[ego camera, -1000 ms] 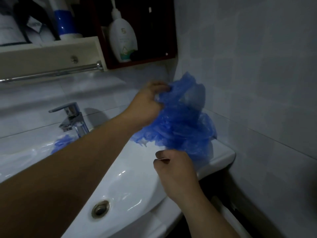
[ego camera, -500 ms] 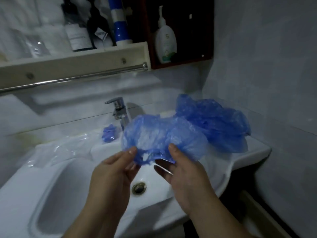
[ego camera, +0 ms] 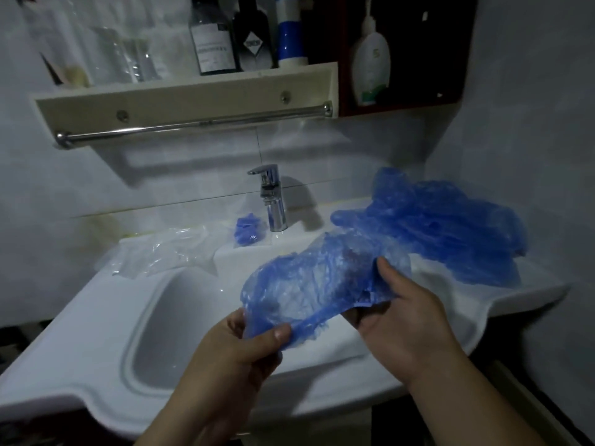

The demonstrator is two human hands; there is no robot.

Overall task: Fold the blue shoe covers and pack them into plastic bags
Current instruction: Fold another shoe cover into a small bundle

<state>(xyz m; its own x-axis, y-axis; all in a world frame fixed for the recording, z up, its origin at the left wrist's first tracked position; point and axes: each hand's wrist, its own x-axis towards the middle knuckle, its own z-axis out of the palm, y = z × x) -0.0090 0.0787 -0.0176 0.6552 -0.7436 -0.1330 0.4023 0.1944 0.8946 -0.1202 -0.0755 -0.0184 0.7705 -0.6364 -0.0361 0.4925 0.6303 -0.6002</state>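
Holds one cover (ego camera: 322,278) up over the sink (ego camera: 154,304), stretched out between both grips. Pinches its near end with the left grip (ego camera: 240,355), thumb on top. Grasps its far end with the right grip (ego camera: 402,323), thumb over the edge and fingers under. Looks crumpled and thin, not folded yet. Hangs close to the pile (ego camera: 450,233), maybe touching it, hard to tell.

Shows that big pile of more covers on the surface (ego camera: 80,349) at the right, by the wall (ego camera: 515,123). Looks loose and messy, with none of them folded. Means lots left to do there.

Shows a small blue bundle (ego camera: 248,230) just beside the tap (ego camera: 273,201), on its left. May be a folded cover packed in a bag already, but too small to tell for sure. Shows clear bags (ego camera: 167,252) lying farther left, at the back of the surface. Seem flat and empty, ready to be filled.

Seems near the start of the job. At most one little bundle done. Left to do: fold this cover flat and small, slip it into a bag, then do the same for each one in the pile. Needs care with such thin, slippery plastic, quick to spring back open.
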